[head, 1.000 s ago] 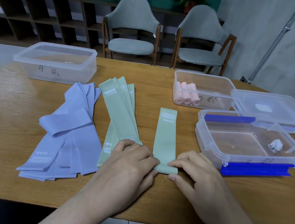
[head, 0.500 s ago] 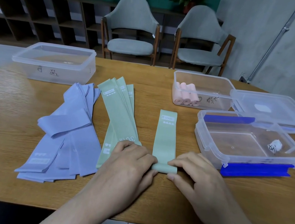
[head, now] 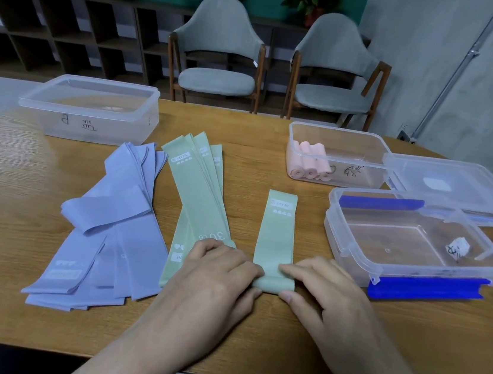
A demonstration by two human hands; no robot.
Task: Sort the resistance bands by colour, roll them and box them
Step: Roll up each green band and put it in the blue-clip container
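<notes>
A single green band [head: 276, 237] lies flat on the table, its near end rolled into a small fold. My left hand [head: 215, 279] pinches the left side of that roll and my right hand [head: 322, 292] pinches the right side. To the left lies a fanned pile of green bands [head: 198, 193], and further left a pile of lilac bands [head: 112, 232]. A clear box with blue clips [head: 352, 249] stands at the right, holding only a paper tag. Behind it, another clear box [head: 375, 140] holds several rolled pink bands [head: 308, 165].
A third clear box [head: 84, 132] with writing on its wall stands at the back left. A loose clear lid [head: 488, 182] lies at the far right. Two grey chairs [head: 220, 59] and dark shelving stand beyond the wooden table [head: 251, 336].
The roll at the green band's near end has grown slightly and moved a little away from me. Both hands have followed it forward.
</notes>
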